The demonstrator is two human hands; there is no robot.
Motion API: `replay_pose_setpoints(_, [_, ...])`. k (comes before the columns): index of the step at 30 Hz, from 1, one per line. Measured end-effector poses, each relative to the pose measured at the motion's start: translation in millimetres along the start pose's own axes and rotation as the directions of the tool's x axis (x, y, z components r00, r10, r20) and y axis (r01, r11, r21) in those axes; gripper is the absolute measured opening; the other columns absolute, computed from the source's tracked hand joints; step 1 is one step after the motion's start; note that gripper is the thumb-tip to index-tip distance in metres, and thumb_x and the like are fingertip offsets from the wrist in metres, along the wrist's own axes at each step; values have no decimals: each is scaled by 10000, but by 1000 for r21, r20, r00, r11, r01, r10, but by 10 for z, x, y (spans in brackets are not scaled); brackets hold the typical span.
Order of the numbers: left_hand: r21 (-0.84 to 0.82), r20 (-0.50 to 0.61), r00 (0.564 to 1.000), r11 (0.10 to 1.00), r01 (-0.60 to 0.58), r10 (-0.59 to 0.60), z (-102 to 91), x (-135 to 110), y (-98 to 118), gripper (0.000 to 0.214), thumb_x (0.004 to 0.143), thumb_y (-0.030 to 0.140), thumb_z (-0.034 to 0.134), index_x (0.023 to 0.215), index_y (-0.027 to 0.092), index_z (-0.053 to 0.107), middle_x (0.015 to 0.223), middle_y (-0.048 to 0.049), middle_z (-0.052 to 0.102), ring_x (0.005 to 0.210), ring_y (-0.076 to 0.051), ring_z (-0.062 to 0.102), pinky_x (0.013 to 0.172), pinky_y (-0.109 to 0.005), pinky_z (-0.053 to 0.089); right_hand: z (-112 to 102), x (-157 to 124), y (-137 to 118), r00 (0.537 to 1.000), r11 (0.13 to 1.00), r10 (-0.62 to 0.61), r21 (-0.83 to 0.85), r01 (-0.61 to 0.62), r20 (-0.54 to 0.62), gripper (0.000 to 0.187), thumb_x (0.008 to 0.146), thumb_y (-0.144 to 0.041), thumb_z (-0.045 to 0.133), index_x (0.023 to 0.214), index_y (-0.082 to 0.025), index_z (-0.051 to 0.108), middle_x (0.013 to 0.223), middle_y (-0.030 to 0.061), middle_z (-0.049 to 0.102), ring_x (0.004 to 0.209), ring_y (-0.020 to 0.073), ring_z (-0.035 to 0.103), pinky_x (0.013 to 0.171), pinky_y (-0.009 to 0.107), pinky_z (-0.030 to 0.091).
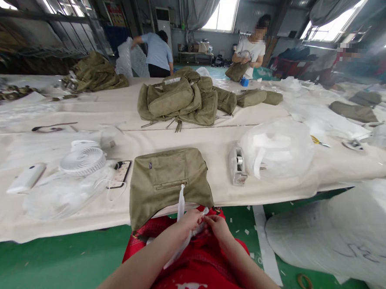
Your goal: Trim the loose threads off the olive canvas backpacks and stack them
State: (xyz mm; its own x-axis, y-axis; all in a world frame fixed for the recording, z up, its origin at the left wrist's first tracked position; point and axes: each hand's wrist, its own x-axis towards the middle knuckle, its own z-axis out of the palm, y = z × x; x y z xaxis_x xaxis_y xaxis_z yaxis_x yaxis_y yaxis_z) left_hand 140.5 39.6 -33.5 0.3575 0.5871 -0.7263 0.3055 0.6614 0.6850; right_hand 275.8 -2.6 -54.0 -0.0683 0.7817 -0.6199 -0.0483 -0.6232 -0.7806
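Close to my body, just past the table edge, my left hand [191,219] is closed around a strip of white tissue-like wrapping [184,247]. My right hand [218,226] meets it there, its fingers pinched at the upper end of the same white wrapping. Beyond my hands an olive-green bag [171,173] lies flat on the table, with a zipped pocket facing up. From its zip hangs a white strip [181,200]. The bag's near edge droops over the table edge toward my lap.
A tape dispenser [238,165] and a clear plastic bag [278,147] lie on the right. A white fan [82,160] and a phone [119,174] sit left. More olive bags [182,98] are heaped behind. Two people stand across the table. A large white sack [331,231] bulges at right.
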Motion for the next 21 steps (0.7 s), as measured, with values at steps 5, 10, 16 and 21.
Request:
replay_pose_setpoints(5, [-212, 291, 953, 966, 149, -83, -126, 38, 27, 193, 810, 233, 441, 633, 159, 424, 513, 88, 268, 347, -20, 120, 364, -154, 108, 5, 37, 46, 1000, 999, 10, 52, -10, -2, 289, 704, -463, 623, 705, -175, 594, 534, -18, 563, 419, 110, 520, 409, 223, 369])
replay_pose_setpoints(10, [-523, 588, 799, 694, 495, -126, -192, 45, -15, 107, 779, 128, 431, 674, 147, 423, 483, 101, 244, 310, -3, 148, 336, -106, 92, 20, 72, 70, 1000, 998, -9, 54, 9, -13, 278, 689, -450, 629, 708, -175, 595, 535, -21, 564, 393, 94, 486, 394, 213, 342])
replay_pose_setpoints(16, [-547, 722, 687, 543, 637, -78, -250, -25, -115, 116, 784, 129, 445, 677, 152, 407, 458, 108, 212, 302, -2, 139, 333, -102, 97, 75, 87, 17, 1000, 1000, -21, 15, 21, 2, 279, 720, -439, 588, 631, -175, 563, 429, -53, 467, 304, 55, 290, 344, 222, 169])
replay_pose_setpoints(21, [-567, 700, 713, 580, 586, -36, -271, -125, -113, 127, 811, 170, 446, 687, 154, 424, 459, 107, 191, 306, -9, 97, 329, -117, 98, 151, 79, 17, 1000, 997, 21, 78, -21, 4, 277, 719, -437, 588, 620, -188, 517, 407, -72, 408, 312, 58, 270, 353, 223, 157])
